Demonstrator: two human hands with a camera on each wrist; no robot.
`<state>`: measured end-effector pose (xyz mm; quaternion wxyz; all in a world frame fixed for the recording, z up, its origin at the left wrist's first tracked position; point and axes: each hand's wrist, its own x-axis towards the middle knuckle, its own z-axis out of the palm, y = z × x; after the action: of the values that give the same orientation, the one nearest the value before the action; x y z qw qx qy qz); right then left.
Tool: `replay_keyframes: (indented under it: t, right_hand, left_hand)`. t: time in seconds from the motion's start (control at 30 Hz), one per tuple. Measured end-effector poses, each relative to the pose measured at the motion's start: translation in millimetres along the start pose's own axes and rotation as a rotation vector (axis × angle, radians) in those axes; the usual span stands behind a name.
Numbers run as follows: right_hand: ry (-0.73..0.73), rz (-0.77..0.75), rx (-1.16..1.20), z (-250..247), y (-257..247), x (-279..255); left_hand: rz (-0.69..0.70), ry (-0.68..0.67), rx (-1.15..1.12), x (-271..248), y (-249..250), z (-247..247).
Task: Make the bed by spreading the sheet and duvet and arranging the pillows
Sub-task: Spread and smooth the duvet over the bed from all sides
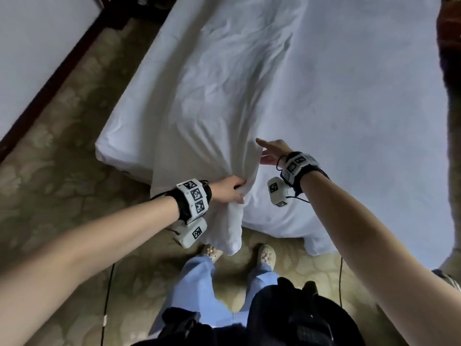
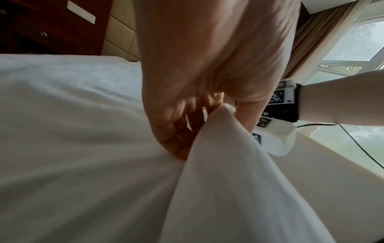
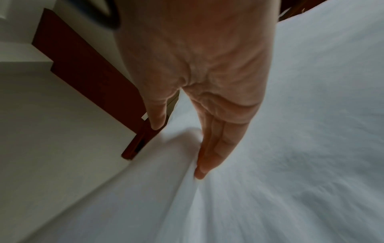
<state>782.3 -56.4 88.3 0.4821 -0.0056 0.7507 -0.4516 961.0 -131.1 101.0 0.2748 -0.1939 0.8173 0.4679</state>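
A white sheet [image 1: 214, 101] lies rumpled along the left part of the bed [image 1: 361, 108], gathered into a bunch at the foot edge with a tail hanging toward the floor. My left hand [image 1: 232, 189] grips that bunch, fingers curled into the sheet [image 2: 104, 164], as the left wrist view shows around my left hand [image 2: 185, 131]. My right hand [image 1: 270, 152] is just to the right, fingers straight and together. In the right wrist view my right hand [image 3: 187, 144] touches a raised fold of the sheet [image 3: 166, 189] with thumb apart. No pillows or duvet are in view.
Patterned carpet [image 1: 62, 196] surrounds the bed's foot and left side. A dark wooden skirting [image 1: 50, 83] runs along the white wall at left. My feet [image 1: 265, 255] stand close to the bed edge. A window [image 2: 353, 49] with curtains is beyond the bed.
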Motion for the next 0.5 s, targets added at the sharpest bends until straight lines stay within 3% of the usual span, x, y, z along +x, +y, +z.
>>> replay_keyframes:
  t: [0.27,0.37,0.5]
  right_hand:
    - [-0.018,-0.094,-0.183,-38,1,45]
    - [-0.063,-0.085,-0.258,-63,13,65]
    - [-0.021,-0.054,-0.326,-104,41,75]
  left_hand:
    - [-0.114,0.113,0.126,7,33,55]
    - [-0.140,0.080,0.189,15,48,75]
    - [-0.139,-0.001,0.215,39,64,105]
